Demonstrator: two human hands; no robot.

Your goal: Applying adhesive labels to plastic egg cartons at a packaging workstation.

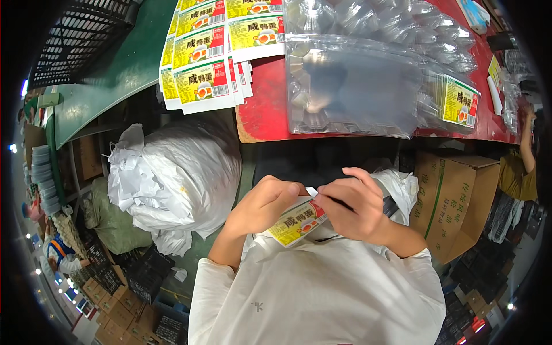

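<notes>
A printed yellow, red and green label (292, 229) with an egg picture is in front of my body, just short of the table's front edge. My left hand (265, 202) pinches its upper edge between thumb and fingers. On the other side, the thumb and forefinger of my right hand (355, 208) close on the upper right corner, while other fingers of that hand stick up. Between the two sets of fingertips a small white corner (311, 191) stands up. My hands hide part of the label's top and right side.
The red tabletop (263, 109) bears stacked label sheets (202, 80), a large clear plastic tray (351, 86), nested clear egg packs (368, 23) and a label stack (460, 103). A stuffed white sack (198, 167) is left; a cardboard box (443, 201) is right. Another person (519, 172) is far right.
</notes>
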